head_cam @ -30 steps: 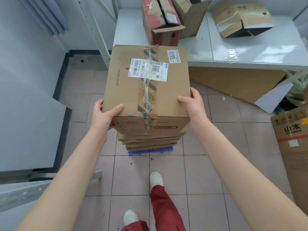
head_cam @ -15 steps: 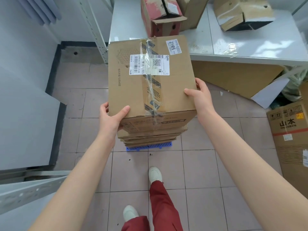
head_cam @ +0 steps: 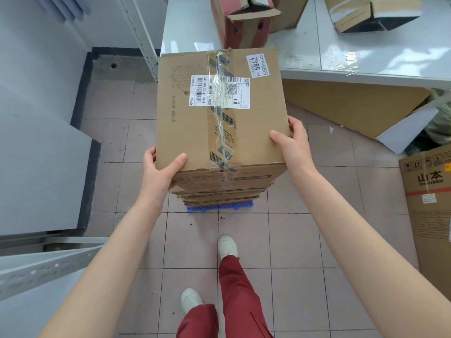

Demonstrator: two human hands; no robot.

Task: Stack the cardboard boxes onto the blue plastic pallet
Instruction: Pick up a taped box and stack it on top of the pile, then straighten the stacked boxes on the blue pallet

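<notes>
A brown cardboard box [head_cam: 195, 132] with a white shipping label and clear tape fills the middle of the view. My left hand [head_cam: 162, 168] grips its near left corner and my right hand [head_cam: 291, 142] grips its right edge. Under it lies a stack of other cardboard boxes [head_cam: 219, 197], mostly hidden, whose near edges show. They rest on the blue plastic pallet [head_cam: 219, 206], of which only the near rim is visible on the tiled floor. Whether the held box touches the stack I cannot tell.
A white table [head_cam: 366, 64] behind the stack carries a red open box [head_cam: 244, 28] and a torn carton [head_cam: 371, 13]. Flat cardboard [head_cam: 341, 103] leans under the table. A large printed carton [head_cam: 429, 211] stands at right. Metal shelving [head_cam: 36, 269] is at left. My feet stand near the pallet.
The box has swung a little clockwise and sits more squarely over the stack. My view has shifted forward and down, so the table now looks nearer.
</notes>
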